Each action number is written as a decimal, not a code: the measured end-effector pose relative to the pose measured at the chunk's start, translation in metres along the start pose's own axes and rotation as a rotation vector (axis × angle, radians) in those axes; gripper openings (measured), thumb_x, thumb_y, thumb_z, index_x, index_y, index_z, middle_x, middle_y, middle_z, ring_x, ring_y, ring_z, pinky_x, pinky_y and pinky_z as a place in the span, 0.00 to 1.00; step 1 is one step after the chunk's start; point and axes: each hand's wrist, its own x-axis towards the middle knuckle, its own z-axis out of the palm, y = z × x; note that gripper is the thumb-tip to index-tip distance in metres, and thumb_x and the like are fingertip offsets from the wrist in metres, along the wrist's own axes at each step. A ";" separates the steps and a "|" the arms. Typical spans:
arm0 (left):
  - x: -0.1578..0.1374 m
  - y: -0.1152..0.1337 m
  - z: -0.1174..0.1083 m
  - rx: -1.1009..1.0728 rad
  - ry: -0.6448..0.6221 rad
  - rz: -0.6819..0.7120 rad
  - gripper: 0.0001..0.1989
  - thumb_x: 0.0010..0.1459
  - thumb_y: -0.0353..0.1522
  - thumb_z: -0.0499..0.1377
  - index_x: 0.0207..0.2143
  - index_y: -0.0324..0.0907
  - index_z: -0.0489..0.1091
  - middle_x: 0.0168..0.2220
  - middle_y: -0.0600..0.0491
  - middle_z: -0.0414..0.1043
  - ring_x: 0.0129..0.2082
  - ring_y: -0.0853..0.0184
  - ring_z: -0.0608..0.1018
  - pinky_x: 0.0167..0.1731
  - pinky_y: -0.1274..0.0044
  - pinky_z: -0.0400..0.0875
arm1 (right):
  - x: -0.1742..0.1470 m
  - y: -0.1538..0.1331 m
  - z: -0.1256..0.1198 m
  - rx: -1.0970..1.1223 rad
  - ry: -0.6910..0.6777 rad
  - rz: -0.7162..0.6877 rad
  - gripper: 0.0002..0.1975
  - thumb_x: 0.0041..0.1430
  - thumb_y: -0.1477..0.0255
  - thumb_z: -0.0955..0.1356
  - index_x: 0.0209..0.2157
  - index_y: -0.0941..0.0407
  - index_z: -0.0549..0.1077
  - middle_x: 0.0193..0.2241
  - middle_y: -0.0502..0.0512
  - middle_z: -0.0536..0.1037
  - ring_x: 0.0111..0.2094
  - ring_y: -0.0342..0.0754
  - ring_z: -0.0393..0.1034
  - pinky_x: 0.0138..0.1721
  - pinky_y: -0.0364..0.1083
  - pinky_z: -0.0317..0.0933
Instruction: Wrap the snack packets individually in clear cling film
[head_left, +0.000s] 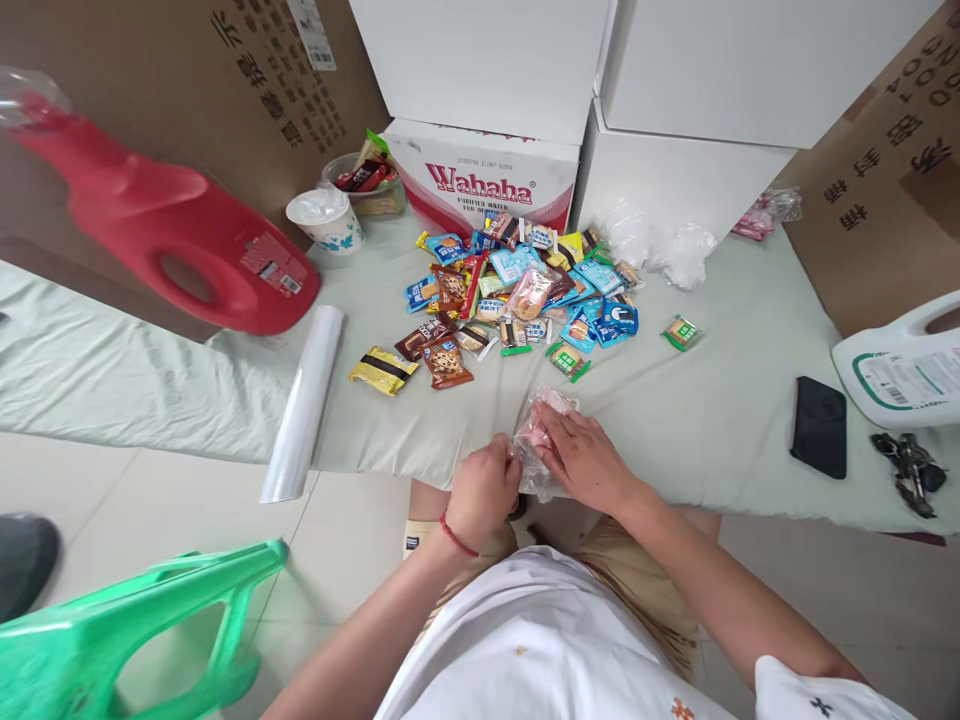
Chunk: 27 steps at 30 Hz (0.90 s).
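Note:
At the front edge of the table lies a pink packet (531, 432) in crinkled clear plastic wrap (538, 482). My left hand (486, 487), with a red cord on its wrist, is closed at the packet's left side and pinches the loose wrap. My right hand (589, 458) rests over the packet from the right, its fingers stretched out across the pink part; its thumb is partly hidden. Just beyond my hands spreads a pile of small wrapped snacks (517, 285) in blue, yellow, brown and green. The nearest is a green-edged snack (568, 361).
On the left are a roll of clear film (304, 405), a red jug (180, 220), a paper cup (327, 222) and a plastic tub (382, 198). A Wahaha carton (487, 180) stands behind. On the right lie a phone (819, 427), keys (911, 470) and a white jug (904, 365). A green stool (150, 610) stands below.

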 end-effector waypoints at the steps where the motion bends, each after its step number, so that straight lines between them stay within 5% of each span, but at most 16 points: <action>1: 0.004 0.000 -0.004 -0.185 -0.035 -0.044 0.05 0.58 0.30 0.59 0.29 0.42 0.68 0.21 0.55 0.68 0.23 0.65 0.72 0.26 0.76 0.63 | 0.000 0.001 -0.002 0.011 -0.013 -0.002 0.31 0.74 0.63 0.57 0.72 0.63 0.52 0.65 0.66 0.67 0.59 0.62 0.64 0.52 0.60 0.63; 5: 0.024 0.011 -0.017 -0.993 -0.243 -0.247 0.10 0.50 0.31 0.64 0.24 0.42 0.64 0.16 0.61 0.63 0.14 0.75 0.64 0.18 0.81 0.56 | 0.001 0.001 -0.003 0.033 -0.026 -0.002 0.31 0.73 0.64 0.58 0.72 0.61 0.52 0.65 0.67 0.66 0.60 0.63 0.64 0.53 0.60 0.63; 10: 0.043 0.036 -0.015 -1.480 -0.276 -0.443 0.12 0.44 0.22 0.62 0.31 0.39 0.65 0.29 0.49 0.77 0.26 0.68 0.81 0.25 0.81 0.70 | 0.000 0.016 0.007 0.203 0.024 -0.051 0.35 0.71 0.69 0.59 0.73 0.63 0.44 0.67 0.71 0.62 0.65 0.64 0.59 0.59 0.64 0.61; 14: 0.042 0.042 -0.005 -1.558 -0.253 -0.335 0.21 0.42 0.18 0.61 0.38 0.41 0.62 0.38 0.47 0.78 0.41 0.63 0.83 0.38 0.76 0.76 | -0.001 0.039 0.015 0.487 0.069 -0.162 0.39 0.71 0.72 0.57 0.74 0.56 0.28 0.71 0.67 0.55 0.70 0.54 0.53 0.66 0.62 0.57; 19: 0.034 0.045 0.011 -1.359 -0.161 -0.130 0.27 0.42 0.19 0.63 0.45 0.44 0.65 0.47 0.51 0.74 0.44 0.66 0.81 0.39 0.77 0.76 | -0.004 0.045 0.014 0.623 0.096 -0.146 0.40 0.72 0.71 0.58 0.74 0.48 0.27 0.74 0.60 0.45 0.73 0.51 0.45 0.68 0.60 0.53; 23: 0.041 0.048 0.013 -1.311 -0.095 -0.282 0.22 0.47 0.22 0.62 0.45 0.42 0.65 0.38 0.52 0.75 0.35 0.69 0.81 0.33 0.79 0.75 | -0.014 0.036 0.015 0.513 0.182 -0.214 0.37 0.72 0.69 0.60 0.74 0.48 0.37 0.74 0.58 0.43 0.73 0.54 0.42 0.69 0.60 0.52; 27: 0.050 0.043 -0.006 -1.400 -0.175 -0.374 0.18 0.48 0.24 0.60 0.43 0.41 0.64 0.35 0.51 0.74 0.31 0.65 0.82 0.33 0.70 0.80 | -0.025 0.030 0.028 0.240 0.207 -0.186 0.33 0.73 0.71 0.57 0.74 0.52 0.41 0.72 0.63 0.51 0.69 0.58 0.55 0.63 0.62 0.59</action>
